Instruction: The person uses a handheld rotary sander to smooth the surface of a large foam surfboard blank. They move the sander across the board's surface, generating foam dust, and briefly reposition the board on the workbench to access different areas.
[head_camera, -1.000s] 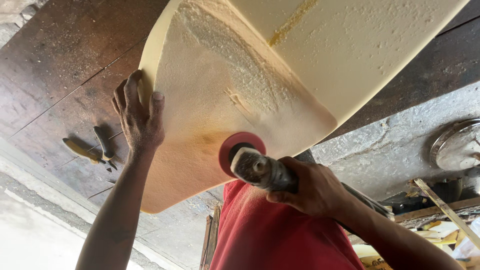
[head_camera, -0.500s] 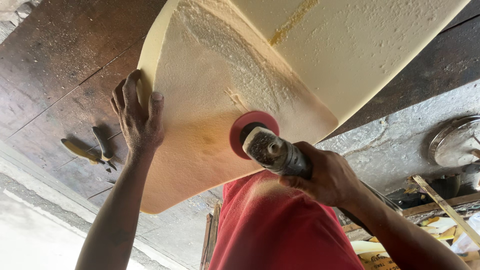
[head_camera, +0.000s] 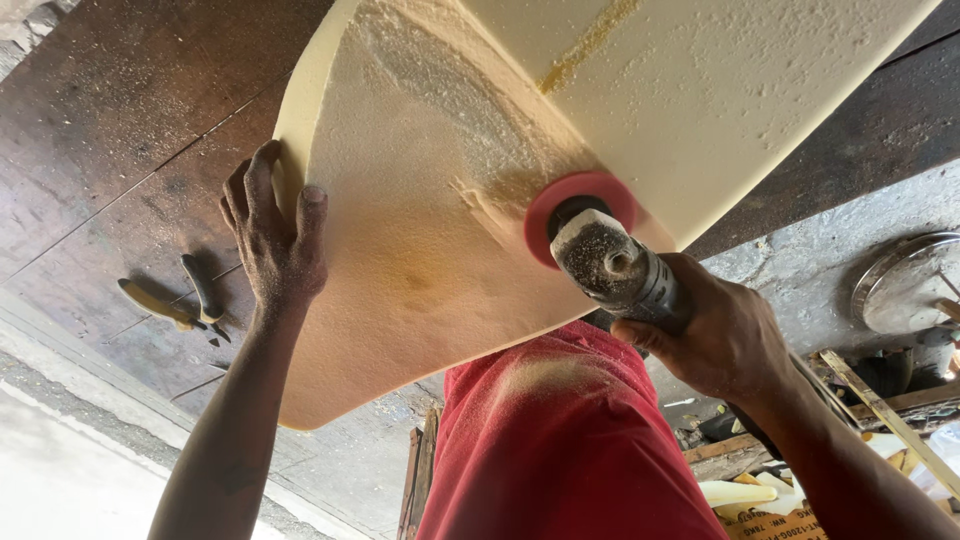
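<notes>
Right, the right hand (head_camera: 725, 335) is wrapped tight around the dusty grey body of a handheld sander (head_camera: 615, 268), fingers curled under it and thumb side up, and its round red pad (head_camera: 580, 205) sits flat against the big pale foam block (head_camera: 420, 250), just below a rough, crumbly patch of shaved foam. Over on the other side the left hand (head_camera: 272, 235) is spread open and gripping the block's left edge, fingers hooked over the rim and thumb pressed on the broad face, forearm running down toward the lower left. The two hands are well apart, one at each side of the sanded face. That block fills the upper middle of the view, tilted, its rounded lower corner hanging over the person's red garment (head_camera: 560, 450), which is powdered with yellowish dust. A second smoother face of the foam, with a yellow streak on it, rises to the upper right. Out beyond the left hand, a pair of pliers (head_camera: 175, 300) lies on the dark brown floor (head_camera: 110, 130), near the wrist but not touching it. Far right, a round metal lid (head_camera: 905, 285) rests on grey concrete, with wooden strips and clutter below it
</notes>
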